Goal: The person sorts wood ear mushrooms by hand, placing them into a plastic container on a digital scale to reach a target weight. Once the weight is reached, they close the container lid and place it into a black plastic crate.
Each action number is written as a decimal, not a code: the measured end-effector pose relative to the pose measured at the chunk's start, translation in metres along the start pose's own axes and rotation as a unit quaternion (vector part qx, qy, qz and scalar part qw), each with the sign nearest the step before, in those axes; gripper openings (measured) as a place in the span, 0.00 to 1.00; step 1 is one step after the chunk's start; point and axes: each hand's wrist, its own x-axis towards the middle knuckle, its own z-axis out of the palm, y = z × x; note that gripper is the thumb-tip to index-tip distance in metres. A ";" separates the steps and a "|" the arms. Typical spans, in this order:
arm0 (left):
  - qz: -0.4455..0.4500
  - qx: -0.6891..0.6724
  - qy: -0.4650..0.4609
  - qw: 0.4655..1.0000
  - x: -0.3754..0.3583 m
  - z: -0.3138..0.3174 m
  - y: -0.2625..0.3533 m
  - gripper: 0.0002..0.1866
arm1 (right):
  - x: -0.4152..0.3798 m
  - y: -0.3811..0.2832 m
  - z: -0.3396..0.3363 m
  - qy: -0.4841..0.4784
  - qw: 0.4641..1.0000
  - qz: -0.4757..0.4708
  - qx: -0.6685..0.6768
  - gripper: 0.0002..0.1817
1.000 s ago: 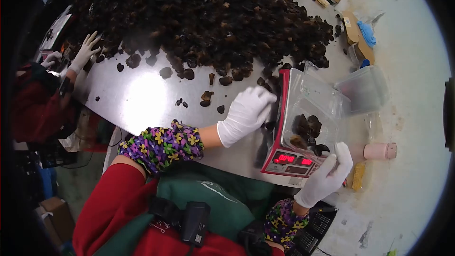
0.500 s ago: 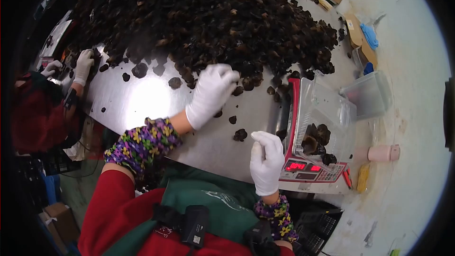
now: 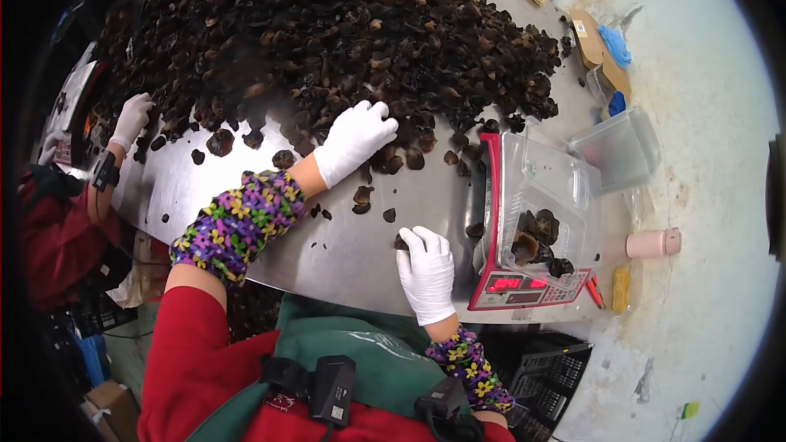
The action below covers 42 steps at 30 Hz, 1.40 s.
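My left hand, in a white glove, is at the near edge of the big pile of dark, fungus-like pieces. Its fingers are curled and whatever they pinch is hidden. Lower down, my right hand, also gloved, is closed at the fingertips on a small dark piece just over the metal table. A few loose pieces lie between the two hands. Right of my right hand, a clear plastic box holding several dark pieces stands with its lid up on a red scale.
At the left, a co-worker's gloved hand touches the pile near another scale. An empty clear tub, a pink bottle and a cardboard box are on the right. A black crate stands below the table.
The view has shifted, so the table contents appear further left. My right hand has moved left, away from the scale, to the small dark piece. My left hand is still at the pile's edge.
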 end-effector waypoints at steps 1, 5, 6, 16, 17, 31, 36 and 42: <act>0.003 -0.016 -0.010 1.000 -0.006 -0.007 0.003 0.06 | 0.001 0.001 0.001 0.005 1.000 -0.001 -0.001 0.22; -0.022 -0.086 0.018 0.996 -0.026 -0.031 0.007 0.06 | 0.007 -0.002 0.000 0.025 0.999 0.016 0.014 0.18; -0.041 -0.147 0.060 0.987 -0.026 -0.036 0.004 0.05 | 0.008 0.003 0.003 0.019 1.000 0.002 0.009 0.18; -0.438 -0.851 0.056 0.285 -0.017 -0.076 -0.021 0.13 | 0.004 -0.020 -0.076 0.149 0.982 -0.052 0.107 0.19; -0.491 -0.812 0.111 0.296 -0.015 -0.071 -0.012 0.13 | 0.001 -0.019 -0.090 0.167 0.979 -0.062 0.095 0.20; -0.287 -0.667 -0.159 0.669 0.096 -0.119 0.178 0.06 | -0.034 0.076 -0.174 0.286 0.948 0.141 -0.013 0.20; 0.105 -0.466 -0.049 0.877 0.114 -0.054 0.231 0.05 | -0.054 0.080 -0.172 0.306 0.937 0.168 0.004 0.16; 0.158 -0.353 -0.089 0.918 0.104 -0.066 0.231 0.21 | -0.069 0.077 -0.173 0.319 0.936 0.150 -0.006 0.15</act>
